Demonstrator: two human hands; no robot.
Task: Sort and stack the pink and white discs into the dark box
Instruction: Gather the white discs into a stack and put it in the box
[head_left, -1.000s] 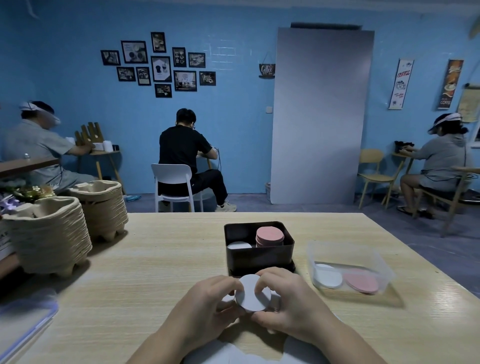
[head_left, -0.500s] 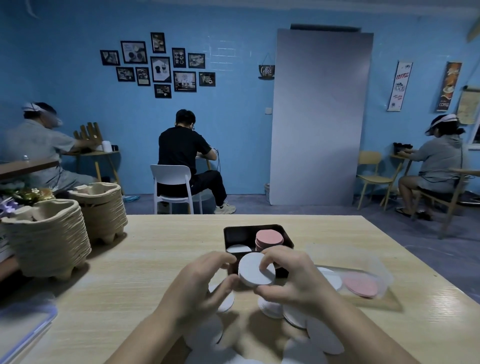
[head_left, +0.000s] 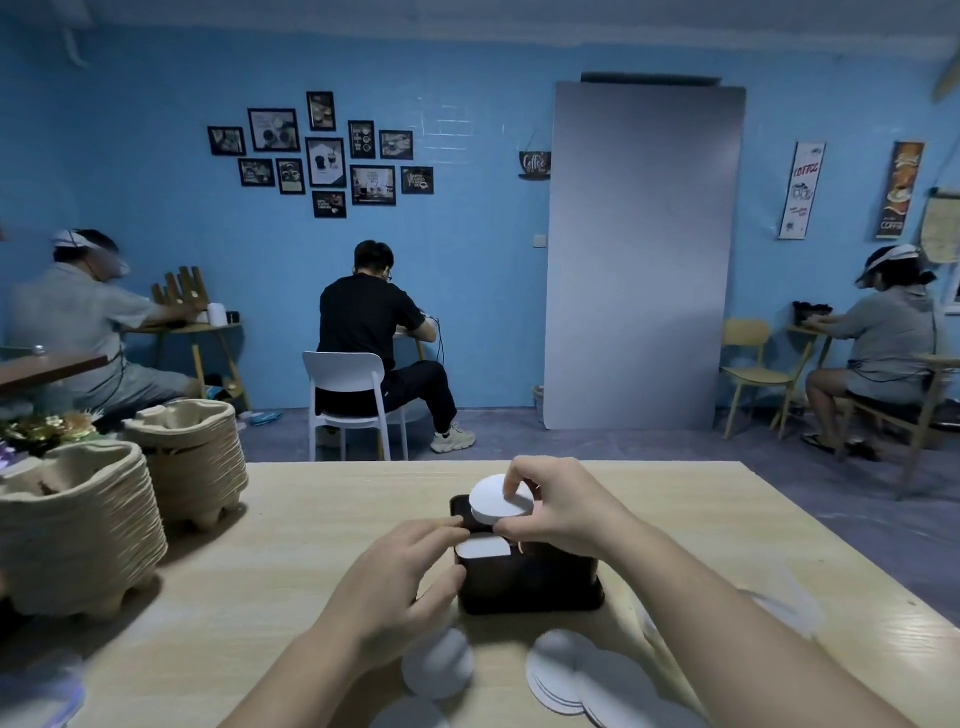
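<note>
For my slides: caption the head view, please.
Right hand pinches a white disc above the dark box; left hand touches its side.
</note>
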